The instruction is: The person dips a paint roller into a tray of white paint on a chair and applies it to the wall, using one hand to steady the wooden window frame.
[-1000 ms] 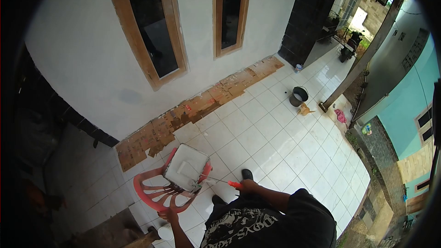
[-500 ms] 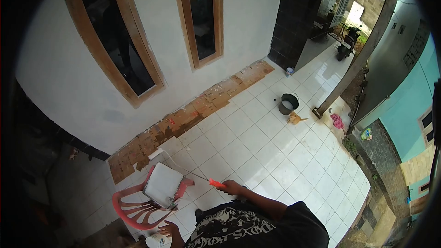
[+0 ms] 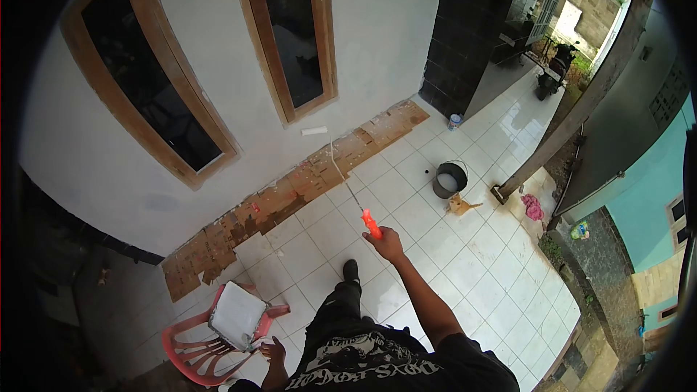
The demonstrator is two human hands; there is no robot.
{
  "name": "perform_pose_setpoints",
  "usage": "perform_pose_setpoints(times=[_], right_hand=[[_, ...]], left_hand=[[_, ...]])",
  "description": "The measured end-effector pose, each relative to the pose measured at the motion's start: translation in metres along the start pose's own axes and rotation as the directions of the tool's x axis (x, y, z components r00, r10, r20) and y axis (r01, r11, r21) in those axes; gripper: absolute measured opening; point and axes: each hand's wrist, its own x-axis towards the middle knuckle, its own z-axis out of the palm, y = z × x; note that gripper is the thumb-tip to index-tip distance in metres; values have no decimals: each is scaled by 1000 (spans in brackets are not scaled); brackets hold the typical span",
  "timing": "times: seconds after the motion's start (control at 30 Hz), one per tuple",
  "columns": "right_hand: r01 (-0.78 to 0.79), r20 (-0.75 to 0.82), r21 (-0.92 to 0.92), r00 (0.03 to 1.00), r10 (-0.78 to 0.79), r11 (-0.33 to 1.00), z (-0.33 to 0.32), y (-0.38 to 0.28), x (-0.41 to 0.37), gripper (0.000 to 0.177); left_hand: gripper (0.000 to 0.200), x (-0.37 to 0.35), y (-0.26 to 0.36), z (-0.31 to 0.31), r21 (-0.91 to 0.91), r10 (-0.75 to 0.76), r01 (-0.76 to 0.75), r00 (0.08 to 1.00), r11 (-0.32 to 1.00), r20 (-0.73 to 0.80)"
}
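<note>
My right hand [image 3: 387, 243] is wrapped round the orange handle of a paint roller [image 3: 372, 223]. The roller's long bent wire rod runs up and away to a white sleeve [image 3: 314, 131], which is in front of the white wall [image 3: 377, 43], below and between the two windows; contact with the wall cannot be made out. Down at the lower left, my left hand [image 3: 273, 350] is open, fingers apart, beside the near corner of a white, paint-covered tray [image 3: 239, 315]. That tray rests on a red plastic chair [image 3: 178, 341].
Cardboard strips [image 3: 290, 196] line the floor along the wall. On the white tiles stand a dark bucket [image 3: 450, 179] with whitish liquid, an orange cat [image 3: 462, 205] beside it, and a small can [image 3: 454, 122]. A slanted post [image 3: 552, 131] rises at the right; a motorbike [image 3: 555, 71] is beyond.
My right hand has swung the roller up and right, from beside the chair to in front of the wall. A foot now shows forward on the tiles. My left hand stays near the tray.
</note>
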Motion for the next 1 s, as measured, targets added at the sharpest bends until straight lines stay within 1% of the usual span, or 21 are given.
perform_pose_setpoints(times=[0.03,0.07,0.1,0.17,0.2,0.23,0.3,0.33,0.4,0.43,0.47,0.53,0.57,0.63,0.67,0.7,0.8,0.87,0.9,0.97,1.0], right_hand=[[33,-73,23,997,-32,999,-8,2,25,52],[70,-147,41,987,-63,997,-17,4,51,49],[68,-156,31,986,-62,997,-29,2,77,49],[16,-173,175,985,15,984,-53,-5,126,43],[17,-187,233,982,28,972,-63,-9,151,40],[16,-197,226,980,30,974,-74,-12,176,40],[-68,-211,199,971,111,978,-103,-25,227,49],[-46,-230,246,967,105,968,-119,-35,248,47],[-51,-254,264,960,121,963,-142,-46,298,47],[-55,-271,282,953,135,958,-156,-53,326,46],[-54,-278,322,949,149,945,-172,-68,344,39],[-24,-289,391,946,148,920,-194,-73,392,37],[3,-296,461,943,150,887,-200,-71,412,36],[41,-322,467,938,127,883,-221,-79,451,33],[55,-336,477,934,124,877,-232,-85,469,33],[69,-348,487,930,120,871,-245,-90,490,34],[138,-370,523,926,78,841,-279,-96,555,33],[210,-407,544,913,37,812,-301,-95,602,33],[219,-410,545,911,30,809,-314,-95,626,33],[280,-462,498,886,-22,821,-343,-97,672,33],[310,-476,506,878,-39,805,-356,-99,694,32]], left_hand=[[82,9,13,6,-4,-24,24,999,1000,32],[82,14,27,16,8,-25,25,999,1000,-45],[82,20,50,29,6,-16,17,999,1000,-36],[81,39,78,49,44,4,-5,1000,999,15],[81,47,69,56,61,16,-18,999,998,38],[81,54,93,57,80,27,-32,998,996,61],[80,82,203,63,116,53,-65,993,991,102],[80,93,229,49,135,64,-80,991,988,120],[79,64,296,72,154,79,-104,984,983,160],[81,64,339,67,43,291,-297,950,954,112],[82,59,386,56,-187,225,-203,968,961,107],[77,73,480,41,-305,418,-380,906,873,70],[74,80,520,32,-351,520,-477,854,806,35],[72,56,605,-11,-404,641,-591,768,698,-15],[74,91,638,4,-517,760,-673,647,529,-65],[75,87,671,-7,-399,779,-741,620,540,-96],[77,54,753,-27,-453,772,-729,623,513,-127],[76,61,808,-14,-584,722,-695,645,419,-250],[76,63,831,-12,-585,722,-699,642,412,-259],[77,67,870,-4,-585,767,-689,619,427,-170],[74,66,886,6,-616,718,-665,660,423,-221]])
